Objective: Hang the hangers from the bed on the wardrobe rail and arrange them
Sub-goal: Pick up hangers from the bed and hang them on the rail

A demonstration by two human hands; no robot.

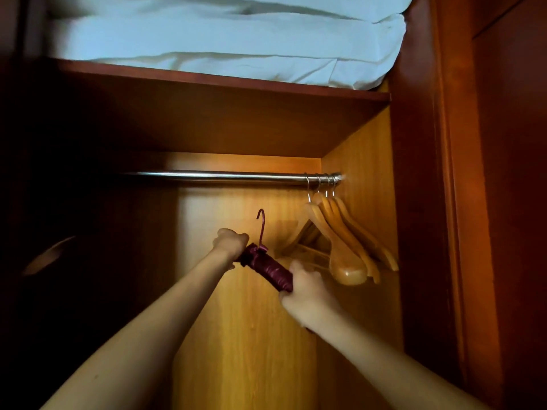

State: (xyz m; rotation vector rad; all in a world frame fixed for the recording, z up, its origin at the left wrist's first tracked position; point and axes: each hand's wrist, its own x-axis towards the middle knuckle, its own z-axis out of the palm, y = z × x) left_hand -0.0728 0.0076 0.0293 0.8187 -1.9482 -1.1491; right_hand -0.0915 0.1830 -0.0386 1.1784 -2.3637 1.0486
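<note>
You are gripping the padded maroon hanger point(266, 266) at both ends, left hand point(231, 242) and right hand point(307, 291) curled around it, below the rail point(222, 176); it is probably light, soft-covered, easily guided from its shoulders.

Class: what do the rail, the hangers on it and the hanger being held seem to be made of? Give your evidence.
The rail: polished metal, from its bright reflective streak. The hung hangers: probably varnished wood, honey-coloured and glossy. The held hanger: seemingly shiny dark-red fabric wrapping, gathered in folds.
</note>
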